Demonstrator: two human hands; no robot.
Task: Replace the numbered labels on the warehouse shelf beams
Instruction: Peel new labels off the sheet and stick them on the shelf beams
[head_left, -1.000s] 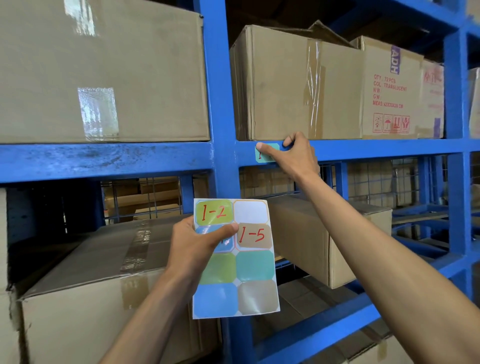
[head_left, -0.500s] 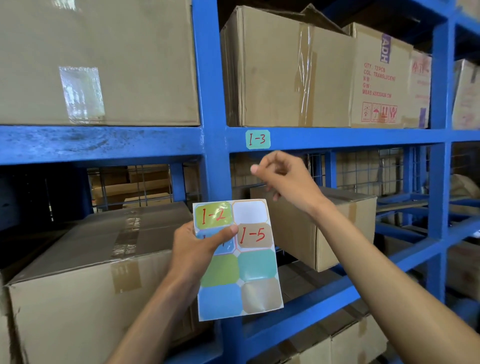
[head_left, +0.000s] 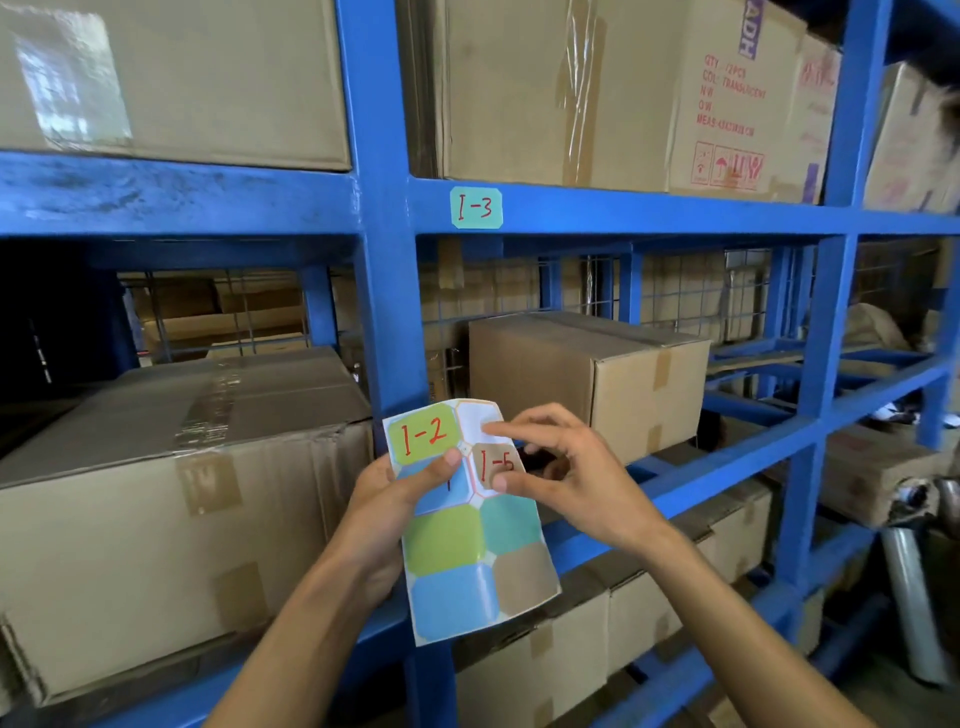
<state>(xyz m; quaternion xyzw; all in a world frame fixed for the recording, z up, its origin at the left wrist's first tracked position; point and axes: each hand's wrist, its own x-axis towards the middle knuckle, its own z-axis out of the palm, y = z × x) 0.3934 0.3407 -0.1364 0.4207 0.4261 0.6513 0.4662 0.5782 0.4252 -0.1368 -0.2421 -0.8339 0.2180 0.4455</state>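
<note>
A teal label marked 1-3 (head_left: 476, 207) is stuck on the blue shelf beam (head_left: 649, 210), just right of the blue upright post (head_left: 382, 270). My left hand (head_left: 397, 499) holds a sheet of coloured labels (head_left: 475, 540) low in front of the post, thumb on its face. On the sheet a green label reads 1-2 (head_left: 423, 435) and a brown one 1-5 (head_left: 493, 462); one spot at the top right is blank white. My right hand (head_left: 563, 475) is at the sheet, thumb and fingertips touching the brown 1-5 label at its edge.
Cardboard boxes (head_left: 597, 93) fill the shelf above the beam. More boxes (head_left: 171, 499) sit on the lower level at left and one box (head_left: 587, 374) behind my right hand. Wire mesh backs the bays. A plastic film roll (head_left: 914, 608) leans at the lower right.
My right hand pressed the 1-3 label onto the beam, let go, and dropped down to the sheet, where it now touches the 1-5 label. My view has moved closer.
</note>
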